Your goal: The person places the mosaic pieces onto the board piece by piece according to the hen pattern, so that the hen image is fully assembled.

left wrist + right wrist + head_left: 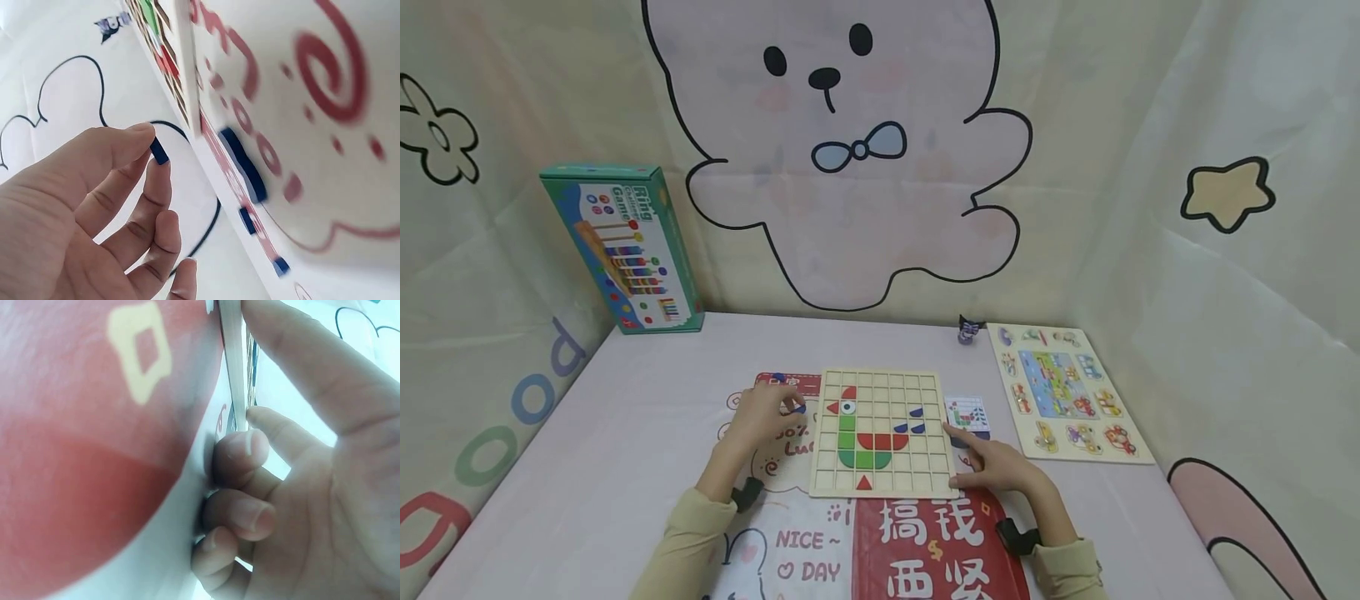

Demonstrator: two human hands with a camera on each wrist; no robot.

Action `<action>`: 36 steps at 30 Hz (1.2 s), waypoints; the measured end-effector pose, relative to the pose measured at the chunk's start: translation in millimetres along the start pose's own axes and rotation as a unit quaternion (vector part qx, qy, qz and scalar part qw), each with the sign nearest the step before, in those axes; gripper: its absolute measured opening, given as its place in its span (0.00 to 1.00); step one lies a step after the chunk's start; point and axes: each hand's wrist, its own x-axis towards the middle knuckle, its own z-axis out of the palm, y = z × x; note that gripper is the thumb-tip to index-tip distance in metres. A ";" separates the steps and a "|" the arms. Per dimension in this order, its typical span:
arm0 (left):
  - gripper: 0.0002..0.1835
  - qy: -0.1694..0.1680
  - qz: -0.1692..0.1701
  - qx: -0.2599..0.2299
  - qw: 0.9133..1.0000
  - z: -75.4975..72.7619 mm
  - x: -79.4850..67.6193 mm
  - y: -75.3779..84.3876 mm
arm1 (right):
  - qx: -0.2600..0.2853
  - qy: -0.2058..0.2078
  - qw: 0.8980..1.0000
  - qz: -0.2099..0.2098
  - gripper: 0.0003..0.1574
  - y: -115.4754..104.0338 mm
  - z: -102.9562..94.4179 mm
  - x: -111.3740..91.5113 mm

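Observation:
Between the thumb and forefinger of my left hand (767,414) is a small blue piece (160,151), pinched at the left of a square wooden grid board (917,481). Its other fingers are loosely bent. Red, green and blue pieces and an eye piece (847,407) form a bird-like figure on the board. A red triangle (865,482) sits in the bottom row. At the board's right edge, my right hand (996,463) touches it with thumb and forefinger, the remaining fingers bent low by the mat.
Several blue pieces (244,165) lie on the printed mat (808,542) left of the board. A small picture card (967,414) lies at its right. Farther right is a picture puzzle board (1011,392). A purple figurine (968,330) and a green game box (681,250) stand at the back.

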 end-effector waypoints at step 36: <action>0.06 -0.051 0.136 -0.019 0.989 55.0 12.6 86.0 | 0.002 0.006 1.000 0.002 0.53 -0.3 1.4 -0.3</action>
